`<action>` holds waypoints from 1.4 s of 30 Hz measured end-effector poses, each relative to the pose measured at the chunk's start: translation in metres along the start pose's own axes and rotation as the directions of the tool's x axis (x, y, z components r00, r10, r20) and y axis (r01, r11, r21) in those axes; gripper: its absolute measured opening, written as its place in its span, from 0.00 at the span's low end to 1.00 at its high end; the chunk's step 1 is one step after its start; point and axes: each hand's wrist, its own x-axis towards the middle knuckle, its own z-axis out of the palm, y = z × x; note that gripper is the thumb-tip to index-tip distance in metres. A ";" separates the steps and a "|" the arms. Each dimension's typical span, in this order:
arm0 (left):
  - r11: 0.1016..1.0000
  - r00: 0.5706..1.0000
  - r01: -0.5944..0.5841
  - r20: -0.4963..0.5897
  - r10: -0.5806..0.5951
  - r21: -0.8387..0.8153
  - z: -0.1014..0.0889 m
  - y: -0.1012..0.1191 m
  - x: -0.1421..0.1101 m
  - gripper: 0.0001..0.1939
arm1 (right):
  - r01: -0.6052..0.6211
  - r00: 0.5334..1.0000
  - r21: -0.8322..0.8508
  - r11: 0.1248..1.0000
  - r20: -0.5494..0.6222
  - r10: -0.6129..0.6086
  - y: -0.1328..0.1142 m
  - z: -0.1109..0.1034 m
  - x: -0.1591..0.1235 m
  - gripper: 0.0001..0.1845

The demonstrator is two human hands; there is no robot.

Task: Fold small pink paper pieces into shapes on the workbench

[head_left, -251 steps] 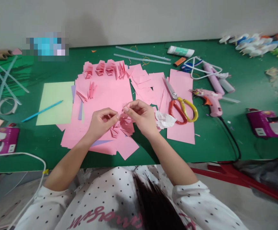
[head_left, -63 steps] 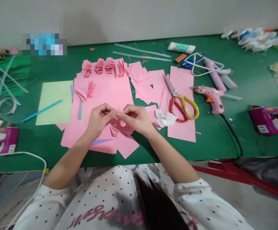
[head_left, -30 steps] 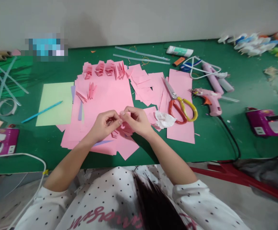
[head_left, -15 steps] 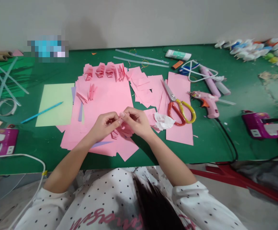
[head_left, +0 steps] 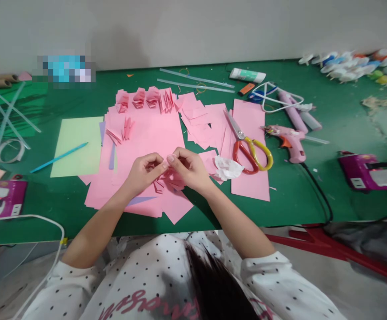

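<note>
My left hand [head_left: 146,170] and my right hand [head_left: 189,169] meet over a pile of pink paper, thumbs and fingertips pinched together. Between them is a small piece of pink paper, mostly hidden by the fingers. Right below lie more folded pink paper pieces [head_left: 160,186], partly covered. Beneath everything spreads a stack of large pink sheets [head_left: 149,133]. Folded pink bundles [head_left: 139,98] stand in a row along its far edge, and another folded bundle [head_left: 127,129] sits at its left. To the right of my right hand is a crumpled white tissue [head_left: 228,168].
Scissors [head_left: 241,133] with red and yellow handles lie on pink paper at right, beside a pink glue gun [head_left: 289,142] with its cord. A blue pencil [head_left: 60,158] rests on a pale green sheet [head_left: 76,133]. Clear glue sticks [head_left: 196,86] and a tape roll [head_left: 9,150] lie farther out.
Both hands stay pinched in nearly the same place, shifting only slightly. The camera view has tilted a little; the objects on the table have not moved.
</note>
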 end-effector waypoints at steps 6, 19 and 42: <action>0.999 1.000 0.020 0.013 -0.019 -0.034 -0.003 0.000 0.002 0.24 | -0.009 1.000 -0.026 1.000 0.012 0.009 0.004 0.002 0.000 0.27; 0.997 0.995 0.050 -0.088 -0.054 -0.053 0.003 -0.006 0.005 0.24 | 0.075 0.981 -0.158 0.985 -0.163 -0.101 0.008 0.000 0.005 0.27; 0.705 0.917 -0.121 -0.193 0.349 0.699 -0.013 -0.021 0.011 0.19 | -0.095 0.933 -0.596 0.797 -0.333 -0.138 0.013 -0.014 0.011 0.05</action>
